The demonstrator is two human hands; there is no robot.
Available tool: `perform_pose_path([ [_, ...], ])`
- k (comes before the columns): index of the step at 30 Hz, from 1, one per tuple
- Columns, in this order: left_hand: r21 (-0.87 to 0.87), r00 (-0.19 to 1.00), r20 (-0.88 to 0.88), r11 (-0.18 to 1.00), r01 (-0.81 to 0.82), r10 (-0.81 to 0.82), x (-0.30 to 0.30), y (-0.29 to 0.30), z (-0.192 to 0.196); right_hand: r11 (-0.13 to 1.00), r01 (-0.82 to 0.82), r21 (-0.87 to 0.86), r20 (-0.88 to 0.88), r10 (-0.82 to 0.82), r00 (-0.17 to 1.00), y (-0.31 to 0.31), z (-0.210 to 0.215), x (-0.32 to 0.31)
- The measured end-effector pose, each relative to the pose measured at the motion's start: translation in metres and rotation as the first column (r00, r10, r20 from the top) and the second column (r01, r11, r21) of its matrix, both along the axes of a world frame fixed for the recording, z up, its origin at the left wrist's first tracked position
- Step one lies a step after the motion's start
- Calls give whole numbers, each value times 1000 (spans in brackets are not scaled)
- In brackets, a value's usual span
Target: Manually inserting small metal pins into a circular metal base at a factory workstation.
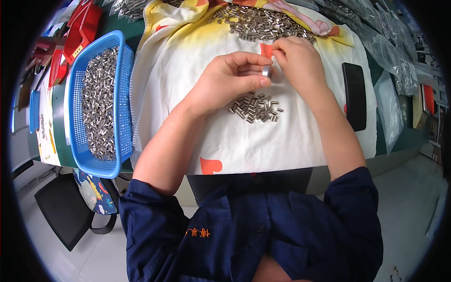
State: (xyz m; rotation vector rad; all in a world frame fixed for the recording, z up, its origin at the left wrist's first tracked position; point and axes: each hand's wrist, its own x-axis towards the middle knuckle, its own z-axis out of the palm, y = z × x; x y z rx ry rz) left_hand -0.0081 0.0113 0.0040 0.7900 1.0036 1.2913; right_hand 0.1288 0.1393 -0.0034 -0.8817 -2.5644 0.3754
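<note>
- Green table, head view: a white cloth covers the work area, presumably to keep small parts from rolling.
- Left hand: thumb and forefinger pinch a silver ring; the other fingers curl behind it. Gripping at the rim probably leaves its face accessible.
- Ring position: above the cloth, between the hands, with its edge turned toward the camera.
- Right hand: thumb and fingers are bent, tips drawn close together, near the ring but apart from it. Whether they pinch a part cannot be told.
- Small pile of metal pins: on the cloth, on the body side of the hands, likely placed for short reach.
- Large pile of pins: beyond the hands; a raised cloth fold beside it may act as a barrier.
- Blue basket: left of the cloth, loaded with similar pins. Its walls contain the loose stock, outside the working zone.
- Phone: flat on the cloth, right of the right forearm, apparently set aside for clearance.
- Plastic bags: at the far right, beyond the phone.
</note>
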Motion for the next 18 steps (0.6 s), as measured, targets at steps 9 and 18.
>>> perform_pose_path([
  [9, -23, 971, -230, 997, -73, 66, 3, 3, -6, 976, -100, -193, -12, 99, 995, 4, -5, 4],
  [18, 42, 999, -21, 998, -46, 47, 3, 6, -12, 1000, -14, -26, -147, 10, 989, -12, 10, 7],
])
